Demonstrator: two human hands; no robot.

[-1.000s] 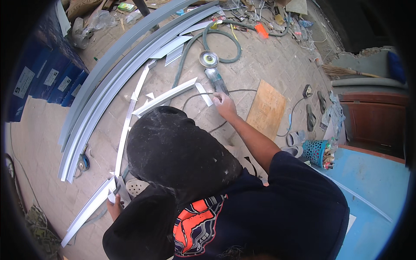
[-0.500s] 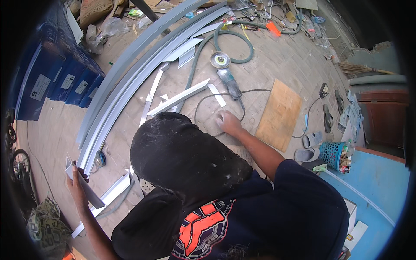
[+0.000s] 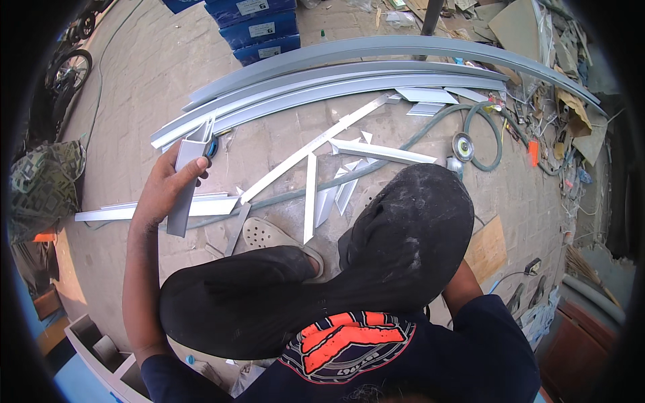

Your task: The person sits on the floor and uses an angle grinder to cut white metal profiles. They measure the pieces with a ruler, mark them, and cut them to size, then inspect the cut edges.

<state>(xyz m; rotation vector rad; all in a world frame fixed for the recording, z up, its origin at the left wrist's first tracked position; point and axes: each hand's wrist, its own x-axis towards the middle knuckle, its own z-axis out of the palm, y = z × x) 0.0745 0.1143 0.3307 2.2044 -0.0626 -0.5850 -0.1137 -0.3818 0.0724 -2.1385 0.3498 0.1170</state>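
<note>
My left hand grips a short grey aluminium profile, thumb along one face and fingers round the far side. The piece stands at a slant, its cut upper end showing the channel shape. Behind that end, partly covered, is a blue tape measure on the ground. Only the upper part of my right arm shows; the hand is hidden behind my right knee. Just beyond that knee lies an angle grinder, its disc visible and most of its body covered.
Long grey profiles lie across the ground ahead, with white offcut strips nearer my feet. A green hose winds among them. Blue boxes are stacked at the back. A wooden board lies right; debris lines the far right.
The head view has swung left. My left hand still holds the profile, now further into the picture. My right hand, seen before near the grinder's cord, has gone behind my knee.
</note>
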